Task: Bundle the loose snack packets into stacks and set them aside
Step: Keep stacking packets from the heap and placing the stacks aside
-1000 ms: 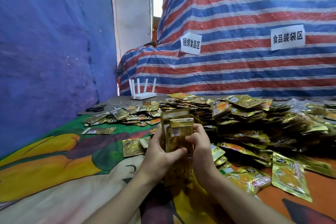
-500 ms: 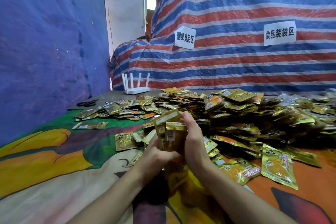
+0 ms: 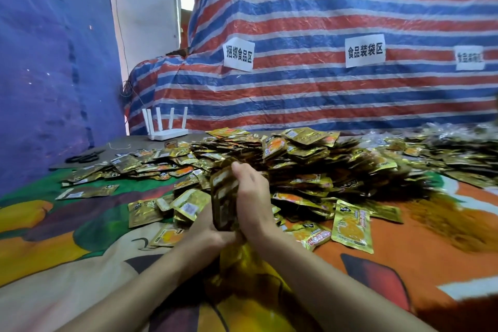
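Blue tarpaulin (image 3: pixel 48 75) fills the left of my remote view. Black scissors (image 3: pixel 83 157) and a white four-antenna router (image 3: pixel 167 127) sit on a grey board (image 3: pixel 129 146) at the far left. At centre, with both forearms reaching in from the bottom edge, the person's left hand (image 3: pixel 213 237) cups the foot of an upright stack of gold foil packets (image 3: pixel 225 199), fingers curled round its base. The right hand (image 3: pixel 253 202) is clamped against the stack's right face, thumb raised at the top edge. Half a second ago the front packet's label faced me squarely; now the stack is turned nearly edge-on and motion-blurred, and the right hand covers more of it. To the right spreads the loose heap (image 3: pixel 323 164) of crinkled, glossy packets on a printed cloth (image 3: pixel 67 237) of green, yellow and orange, with one flat packet (image 3: pixel 353 226) lying at its near edge. Behind hangs a red, white and blue striped tarpaulin (image 3: pixel 323 94) bearing white paper signs (image 3: pixel 365 50).
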Motion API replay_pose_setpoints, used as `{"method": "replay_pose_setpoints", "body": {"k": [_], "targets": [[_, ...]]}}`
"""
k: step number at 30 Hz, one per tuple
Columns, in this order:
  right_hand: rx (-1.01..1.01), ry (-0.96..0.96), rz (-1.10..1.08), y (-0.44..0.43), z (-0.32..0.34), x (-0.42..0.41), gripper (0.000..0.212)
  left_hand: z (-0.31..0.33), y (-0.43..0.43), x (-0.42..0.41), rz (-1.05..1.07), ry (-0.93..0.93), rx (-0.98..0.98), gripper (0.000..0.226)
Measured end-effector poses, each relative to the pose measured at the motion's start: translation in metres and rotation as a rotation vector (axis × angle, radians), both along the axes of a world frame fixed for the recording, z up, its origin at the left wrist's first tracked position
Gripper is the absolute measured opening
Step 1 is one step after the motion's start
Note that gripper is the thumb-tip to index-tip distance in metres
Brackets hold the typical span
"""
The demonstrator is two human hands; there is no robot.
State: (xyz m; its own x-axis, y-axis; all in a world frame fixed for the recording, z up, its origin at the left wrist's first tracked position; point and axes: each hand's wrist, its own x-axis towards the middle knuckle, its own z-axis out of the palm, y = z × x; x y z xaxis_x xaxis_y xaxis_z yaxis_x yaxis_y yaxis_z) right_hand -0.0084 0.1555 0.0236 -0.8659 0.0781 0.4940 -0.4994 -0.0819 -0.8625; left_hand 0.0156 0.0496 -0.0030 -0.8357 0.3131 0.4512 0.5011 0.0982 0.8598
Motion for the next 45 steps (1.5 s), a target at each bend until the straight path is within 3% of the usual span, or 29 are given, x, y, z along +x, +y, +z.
{"method": "replay_pose_setpoints", "body": {"k": [6,9,11,14,17,18,21,27,29,31,34,38,42,45], "targets": [[0.129,-0.057,-0.042,0.05,0.0,0.008,0.049,0.013,0.025,-0.002,0.1,0.081,-0.082,0.037],[0.25,-0.063,-0.204,0.09,0.005,0.014,0.026,0.016,0.046,0.0,0.204,0.115,0.013,0.032],[0.53,-0.111,-0.35,0.124,0.006,0.017,0.011,0.012,0.056,0.002,0.234,0.104,0.077,0.036],[1.055,-0.274,-0.625,0.186,0.008,0.024,0.016,0.001,0.062,0.005,0.235,0.058,0.122,0.039],[1.32,-0.502,-0.81,0.247,0.011,0.039,0.013,-0.002,0.06,0.006,0.246,0.007,0.168,0.026],[1.373,-0.547,-0.834,0.262,0.01,0.044,0.008,-0.001,0.059,0.006,0.239,-0.015,0.182,0.02],[1.492,-0.568,-0.884,0.285,-0.005,0.05,0.018,-0.001,0.057,0.006,0.244,-0.043,0.17,0.014],[1.582,-0.47,-0.886,0.285,-0.014,0.051,0.025,0.0,0.055,0.007,0.234,-0.097,0.201,0.032],[1.649,-0.494,-0.872,0.277,-0.012,0.052,0.018,0.0,0.054,0.007,0.233,-0.111,0.203,0.033],[1.63,-0.503,-0.88,0.268,-0.009,0.051,0.007,0.001,0.054,0.009,0.236,-0.123,0.202,0.03],[1.424,-0.37,-0.901,0.25,0.001,0.044,0.006,0.003,0.052,0.008,0.218,-0.182,0.255,0.035],[1.051,-0.157,-0.569,0.192,0.016,0.032,0.013,0.012,0.043,0.005,0.127,-0.295,0.323,0.048],[0.817,0.003,-0.27,0.114,0.026,0.012,0.017,0.029,0.018,-0.006,0.013,-0.395,0.316,0.053],[0.688,0.09,-0.156,0.057,0.029,-0.006,0.019,0.034,-0.014,-0.017,-0.013,-0.49,0.383,0.041]]}}
